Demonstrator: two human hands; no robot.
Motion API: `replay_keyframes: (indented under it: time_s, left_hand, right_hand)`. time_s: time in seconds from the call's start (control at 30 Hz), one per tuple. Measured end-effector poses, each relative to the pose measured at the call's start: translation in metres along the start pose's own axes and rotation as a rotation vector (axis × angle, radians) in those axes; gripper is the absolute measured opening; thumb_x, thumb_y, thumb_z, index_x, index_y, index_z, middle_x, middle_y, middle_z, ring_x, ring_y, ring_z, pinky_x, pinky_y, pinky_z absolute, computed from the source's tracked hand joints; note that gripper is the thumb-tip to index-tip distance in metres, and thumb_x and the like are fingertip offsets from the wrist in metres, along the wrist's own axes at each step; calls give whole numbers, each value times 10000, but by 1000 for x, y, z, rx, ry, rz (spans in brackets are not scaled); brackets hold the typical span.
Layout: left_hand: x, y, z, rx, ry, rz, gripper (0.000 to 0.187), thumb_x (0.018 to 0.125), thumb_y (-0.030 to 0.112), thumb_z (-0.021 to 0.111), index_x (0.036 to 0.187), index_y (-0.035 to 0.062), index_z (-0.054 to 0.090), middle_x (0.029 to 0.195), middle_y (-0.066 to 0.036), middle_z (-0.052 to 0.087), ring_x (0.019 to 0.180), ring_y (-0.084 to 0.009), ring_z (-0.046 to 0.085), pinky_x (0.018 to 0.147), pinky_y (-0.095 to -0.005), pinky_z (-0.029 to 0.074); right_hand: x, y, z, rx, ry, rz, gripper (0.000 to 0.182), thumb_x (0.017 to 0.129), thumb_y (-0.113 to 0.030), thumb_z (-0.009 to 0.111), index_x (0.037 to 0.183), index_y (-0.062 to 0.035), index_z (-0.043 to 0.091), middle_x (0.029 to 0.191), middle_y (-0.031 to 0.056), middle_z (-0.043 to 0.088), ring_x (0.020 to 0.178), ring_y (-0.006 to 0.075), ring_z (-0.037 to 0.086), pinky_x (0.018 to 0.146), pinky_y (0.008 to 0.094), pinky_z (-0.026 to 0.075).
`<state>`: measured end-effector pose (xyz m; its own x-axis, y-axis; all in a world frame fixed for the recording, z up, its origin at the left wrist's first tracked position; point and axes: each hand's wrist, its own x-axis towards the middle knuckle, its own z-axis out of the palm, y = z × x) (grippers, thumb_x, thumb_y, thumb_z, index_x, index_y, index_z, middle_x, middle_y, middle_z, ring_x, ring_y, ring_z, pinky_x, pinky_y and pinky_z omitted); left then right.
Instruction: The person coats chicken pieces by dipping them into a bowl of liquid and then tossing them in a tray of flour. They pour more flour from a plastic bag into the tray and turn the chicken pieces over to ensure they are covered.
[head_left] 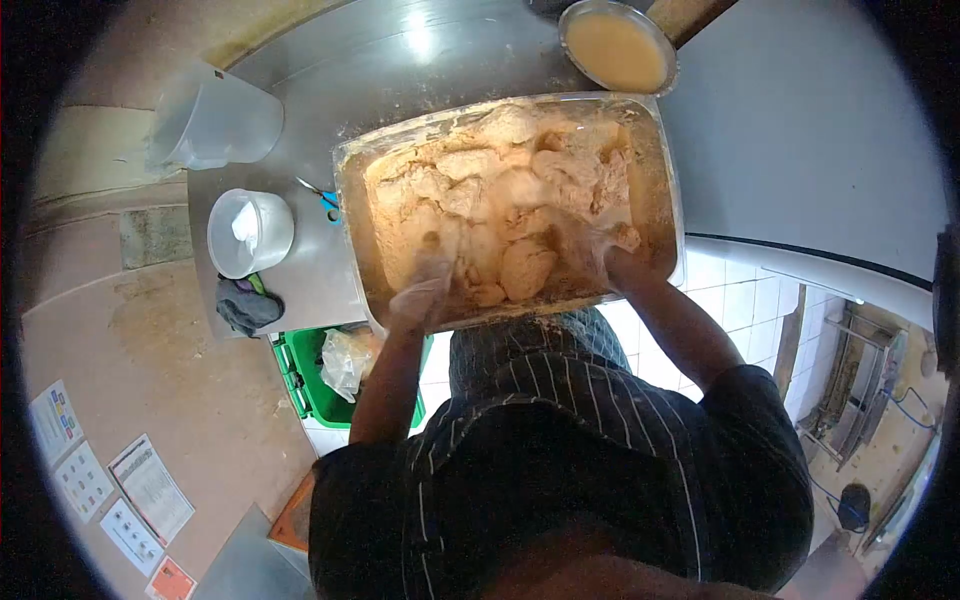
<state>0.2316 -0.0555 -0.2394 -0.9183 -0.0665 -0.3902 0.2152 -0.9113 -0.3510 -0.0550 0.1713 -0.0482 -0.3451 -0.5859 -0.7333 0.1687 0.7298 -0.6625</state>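
Observation:
A large clear tub (654, 180) on the steel counter holds coated pieces (467, 163) in a pale orange, floury coating. Down in the tub's left part is my left hand (430, 268), in a thin clear glove and blurred by motion. My right hand (592, 245), gloved as well, reaches into the right part among the pieces. Coating and blur hide the fingers of both hands, so what they hold cannot be made out.
A round metal bowl (617, 50) of orange-brown liquid stands behind the tub. To the left are a clear container (220, 120), a white tub (250, 232), blue-handled scissors (328, 203) and a dark cloth (247, 305). Below is a green bin (318, 390).

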Motion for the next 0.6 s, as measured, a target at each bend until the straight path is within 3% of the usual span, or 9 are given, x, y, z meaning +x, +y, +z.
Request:
replay_keyframes:
  time_s: [0.07,0.13,0.2,0.27,0.33,0.4,0.47,0.57,0.6]
  left_hand:
    - [18,-59,69,975,325,151,478,977,143,416,1443,43,372,1269,-124,559,1131,-259,570,979,-400,476]
    - [27,-94,124,1314,401,117,455,1005,193,407,1437,50,383,1284,-134,551,1164,-279,556,999,-421,468]
    - [43,-99,147,1327,381,112,446,1019,218,403,1434,53,389,1292,-138,548,1181,-289,549,1008,-432,464]
    - [54,-86,136,648,235,-88,418,1033,264,419,1390,47,428,1308,-144,525,1188,-268,543,997,-398,474]
    - [35,-74,132,892,207,18,421,1032,307,407,1367,55,449,1238,-124,548,1106,-239,560,912,-371,483]
    - [8,-46,117,1161,249,213,431,1032,350,395,1344,62,469,1168,-105,571,1024,-211,577,827,-343,492]
    - [-19,1,79,1276,258,433,447,1031,393,383,1321,70,490,1099,-85,594,942,-182,593,742,-316,501]
    - [-41,93,12,1215,-157,588,481,1029,458,365,1286,82,520,994,-56,629,819,-139,618,614,-275,514]
    - [-38,117,-1,1140,-336,514,495,1029,479,359,1275,86,531,959,-46,640,778,-125,627,572,-261,519]
  right_hand:
    - [19,-4,12,312,-54,17,547,964,-336,509,1435,-71,423,1412,151,486,1243,249,518,1031,360,440]
    - [32,-5,22,622,-111,36,637,975,-488,453,1449,-67,399,1397,156,491,1243,259,520,1021,372,452]
    - [37,-18,26,768,-153,34,691,981,-564,425,1457,-65,387,1389,158,494,1243,264,521,1016,377,459]
    - [23,-43,26,417,-124,-131,688,945,-499,529,1458,-61,396,1389,175,495,1248,266,507,1076,381,371]
    - [-25,-87,19,392,-208,0,706,947,-531,502,1464,-63,388,1439,172,451,1308,266,453,1100,402,342]
    - [-46,-117,21,81,-107,22,638,971,-439,527,1482,-99,353,1472,156,424,1364,248,393,1114,384,336]
    - [-17,-75,10,77,-101,-41,691,952,-479,538,1495,-105,331,1515,140,361,1416,251,302,1155,409,265]
    - [10,-23,-31,286,26,-313,670,936,-474,555,1466,-102,383,1503,111,382,1406,261,314,1140,430,285]
    - [29,-8,-55,7,153,-259,663,946,-479,527,1459,-85,386,1471,138,415,1376,278,358,1125,426,312]
